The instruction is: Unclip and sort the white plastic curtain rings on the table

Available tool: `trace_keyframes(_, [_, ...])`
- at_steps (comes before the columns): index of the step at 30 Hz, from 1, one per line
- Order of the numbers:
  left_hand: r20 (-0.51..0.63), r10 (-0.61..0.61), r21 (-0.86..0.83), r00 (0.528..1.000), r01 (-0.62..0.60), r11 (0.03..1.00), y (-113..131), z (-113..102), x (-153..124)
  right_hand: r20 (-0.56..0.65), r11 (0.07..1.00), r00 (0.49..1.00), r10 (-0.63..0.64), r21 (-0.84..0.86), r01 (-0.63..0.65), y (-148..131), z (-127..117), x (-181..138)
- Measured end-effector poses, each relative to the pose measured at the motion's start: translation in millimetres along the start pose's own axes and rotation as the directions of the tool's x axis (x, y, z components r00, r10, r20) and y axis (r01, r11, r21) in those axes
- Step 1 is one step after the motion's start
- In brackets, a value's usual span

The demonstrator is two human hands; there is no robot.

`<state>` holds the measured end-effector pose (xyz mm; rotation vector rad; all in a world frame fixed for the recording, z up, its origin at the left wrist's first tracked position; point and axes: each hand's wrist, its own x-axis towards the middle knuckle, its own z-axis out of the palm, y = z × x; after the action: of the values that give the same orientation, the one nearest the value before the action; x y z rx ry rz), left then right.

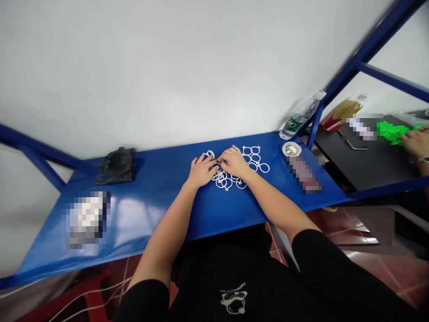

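Observation:
Several thin white plastic rings (269, 168) with small clip-like tabs lie on the blue table (161, 165), some joined in rows. My left hand (201, 171) rests at the left end of these rings, fingers bent over one white ring beside its fingertips. Close against it, my right hand (233, 162) has its fingers curled, the tips meeting the left fingertips at a ring. Both hands partly cover the rings, so the exact grip is hidden. More rings lie overlapping below and between my wrists, and a joined group stretches out to the right of my right hand.
At the right stand a water bottle (296, 123) and a coiled white cable (291, 149) beside a blurred item (304, 174). A black plastic bag (117, 165) and another blurred object (89, 219) lie left. On the neighbouring dark table, another person's hand (417, 142) touches green pieces (392, 133).

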<state>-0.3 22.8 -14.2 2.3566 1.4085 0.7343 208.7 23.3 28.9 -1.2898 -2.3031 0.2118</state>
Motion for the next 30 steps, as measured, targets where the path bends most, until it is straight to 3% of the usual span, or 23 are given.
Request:
trace_keyframes(3, [-0.077, -0.017, -0.032, 0.997, 0.015, 0.999, -1.4, -0.1, -0.4, 0.000, 1.000, 1.000, 0.004, 0.018, -0.004, 1.2, -1.5, -0.3])
trace_keyframes(8, [-0.211, 0.044, -0.093, 0.977, -0.065, 0.994, 2.6, -8.5, -3.9, -0.063, 0.994, 0.998, -0.024, 0.104, 0.031, 4.9, -2.3, -1.6])
trace_keyframes(14, [-0.298, -0.037, -0.108, 0.954, 0.004, 0.994, 9.3, -12.1, -12.6, 0.014, 0.987, 0.996, -0.085, 0.140, 0.082, 11.5, 5.0, -2.1])
trace_keyframes(20, [-0.352, -0.027, -0.148, 0.936, -0.027, 0.989, 7.0, -14.4, -12.6, 0.073, 0.987, 0.987, -0.144, 0.080, 0.138, 12.8, 1.2, -1.1])
trace_keyframes(26, [-0.388, -0.142, -0.332, 0.911, 0.006, 0.943, 7.8, -15.2, -14.5, 0.148, 0.989, 0.978, -0.146, 0.011, 0.146, 12.2, -4.3, -1.3])
trace_keyframes(30, [-0.433, -0.224, -0.367, 0.873, 0.056, 0.929, 10.0, -15.6, -16.0, 0.157, 0.990, 0.978, -0.138, -0.004, 0.140, 12.7, -3.3, -2.9])
